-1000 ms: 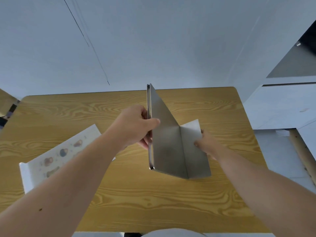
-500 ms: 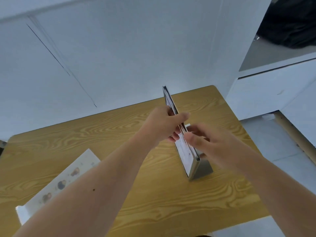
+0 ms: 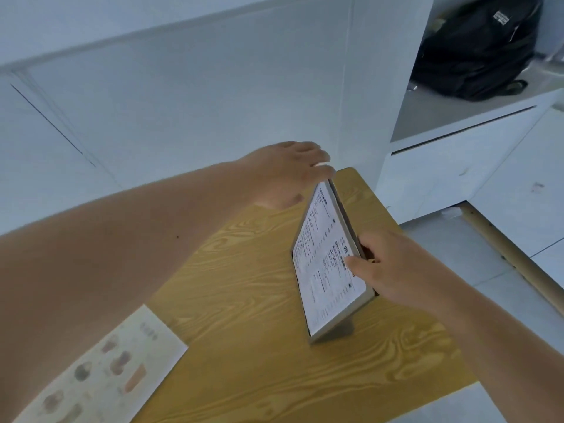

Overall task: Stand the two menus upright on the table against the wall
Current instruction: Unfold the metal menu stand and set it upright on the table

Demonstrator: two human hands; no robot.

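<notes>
Flat menu [image 3: 100, 367]: a white sheet printed with drink pictures, lying flat on the wooden table [image 3: 244, 300] at the lower left, well apart from both grips and partly under the left forearm in this view.

Left hand [image 3: 287, 172]: it reaches over to the top corner of the standing menu [image 3: 329, 264]. The fingers [image 3: 320, 167] drape over that top edge, curled loosely, not tight. From this angle the underside of the hand is hidden, so the thumb probably presses the near face, but I cannot tell for sure.

Standing menu: a printed page in a grey metal holder. Its lower edge rests on the table below the right hand's grip, and it is tilted, top leaning away toward the white wall [image 3: 183, 102]. The top corner sits under the left fingers; the right long edge lies inside the right hand's pinch. Whether it touches the wall cannot be seen.

Right hand [image 3: 393, 264]: it pinches the menu's right edge about midway down. The thumb lies on the printed face and the other fingers go behind the holder, closed on it.

Backpack [image 3: 476, 47]: black, on a white shelf far above and right of the right hand.
</notes>
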